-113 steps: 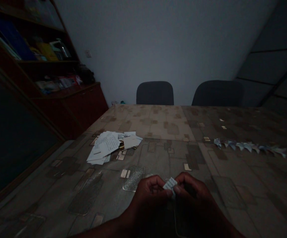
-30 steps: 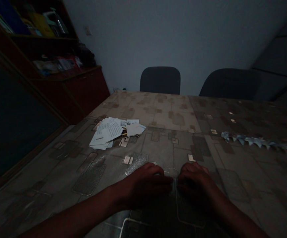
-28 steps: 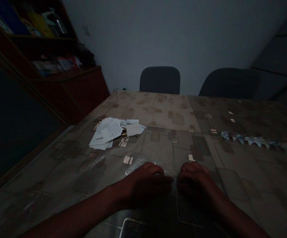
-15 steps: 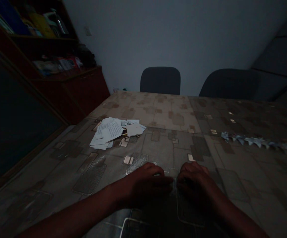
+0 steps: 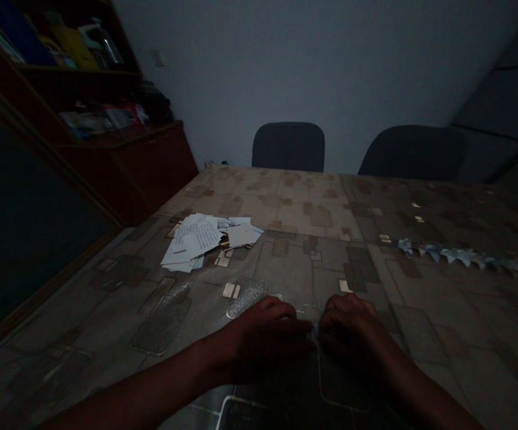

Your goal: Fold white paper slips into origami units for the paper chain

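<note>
Both hands meet low over a patterned table [image 5: 286, 269]. The left hand [image 5: 268, 337] and right hand [image 5: 348, 325], fingers bent, pinch a small pale paper [image 5: 314, 332] between them. Beyond the left lies a paper pile [image 5: 199, 242]; far right, a folded row [image 5: 465, 257].

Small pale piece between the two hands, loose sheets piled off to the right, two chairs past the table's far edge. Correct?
Wrong side for the pile: the loose sheets lie off to the left, per the head view. Rest holds: small pale piece between left hand and right hand, two chairs past the table's far edge.
</note>
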A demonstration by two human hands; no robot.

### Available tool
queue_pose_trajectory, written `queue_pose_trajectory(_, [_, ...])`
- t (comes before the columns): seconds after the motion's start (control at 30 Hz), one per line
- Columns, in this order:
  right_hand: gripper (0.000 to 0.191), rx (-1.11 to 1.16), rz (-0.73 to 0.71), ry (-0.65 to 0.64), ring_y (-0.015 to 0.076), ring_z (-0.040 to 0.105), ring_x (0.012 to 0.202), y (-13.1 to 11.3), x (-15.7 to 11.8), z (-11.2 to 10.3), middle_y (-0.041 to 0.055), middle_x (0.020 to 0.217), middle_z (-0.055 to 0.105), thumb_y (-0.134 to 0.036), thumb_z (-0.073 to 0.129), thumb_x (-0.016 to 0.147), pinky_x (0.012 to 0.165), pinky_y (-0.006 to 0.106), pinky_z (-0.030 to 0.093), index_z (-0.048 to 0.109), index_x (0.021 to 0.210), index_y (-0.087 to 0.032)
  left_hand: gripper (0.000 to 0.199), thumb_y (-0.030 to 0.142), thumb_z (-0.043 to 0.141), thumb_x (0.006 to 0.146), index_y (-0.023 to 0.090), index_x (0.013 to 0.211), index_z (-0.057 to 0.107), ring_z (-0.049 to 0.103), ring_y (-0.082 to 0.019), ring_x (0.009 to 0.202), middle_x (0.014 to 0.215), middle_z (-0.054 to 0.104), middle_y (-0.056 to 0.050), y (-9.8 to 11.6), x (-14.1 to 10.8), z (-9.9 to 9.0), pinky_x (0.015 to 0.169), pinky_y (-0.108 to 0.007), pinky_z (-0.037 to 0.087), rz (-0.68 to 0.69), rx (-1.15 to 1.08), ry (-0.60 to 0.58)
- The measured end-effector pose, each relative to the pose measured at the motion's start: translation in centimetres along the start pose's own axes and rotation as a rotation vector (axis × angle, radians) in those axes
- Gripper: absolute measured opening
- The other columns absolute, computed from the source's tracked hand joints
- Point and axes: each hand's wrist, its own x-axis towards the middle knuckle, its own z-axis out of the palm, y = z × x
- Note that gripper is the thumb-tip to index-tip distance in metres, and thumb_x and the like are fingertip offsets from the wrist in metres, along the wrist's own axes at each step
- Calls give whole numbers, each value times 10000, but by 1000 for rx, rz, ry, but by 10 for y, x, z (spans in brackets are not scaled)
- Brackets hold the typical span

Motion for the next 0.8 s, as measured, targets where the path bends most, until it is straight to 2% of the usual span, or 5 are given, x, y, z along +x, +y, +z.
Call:
queue_pose_trajectory(0.1, [191,-15,3,-1,193,529,763,1,0,2,-15,748,597,-41,624,722,722,372,353,603,698,-230,267,358,540,937,222,1160,595,545,-164,865,970,614,-38,0,0,3,777,-289,447,-101,-95,8])
queue_pose_trajectory(0.23, [202,-22,17,5,206,536,791,2,0,2,-9,769,601,-27,633,732,728,369,347,594,722,-225,283,355,546,932,236,1186,582,535,-172,900,989,603,-42,-1,-3,9,810,-310,446,-106,-124,42])
queue_pose_trajectory(0.43, [152,122,-72,-93,197,553,830,11,-3,-11,5,825,613,-156,520,922,760,358,374,599,820,-238,292,324,567,924,249,1206,573,542,-175,936,1013,606,-45,0,-4,8,834,-313,449,-108,-156,53])
queue_pose_trajectory(0.6, [169,85,-46,-71,211,548,844,16,-5,-5,-4,839,620,-98,649,789,756,357,372,609,834,-256,293,337,562,925,233,1198,582,549,-168,924,1005,605,-48,0,-4,10,830,-303,457,-107,-127,73])
queue_pose_trajectory(0.8, [212,46,7,-27,202,542,818,9,-4,1,-14,800,606,-43,648,746,736,344,364,601,770,-248,290,331,541,938,229,1208,568,557,-163,890,984,616,-43,-1,-4,12,791,-289,469,-75,-93,66])
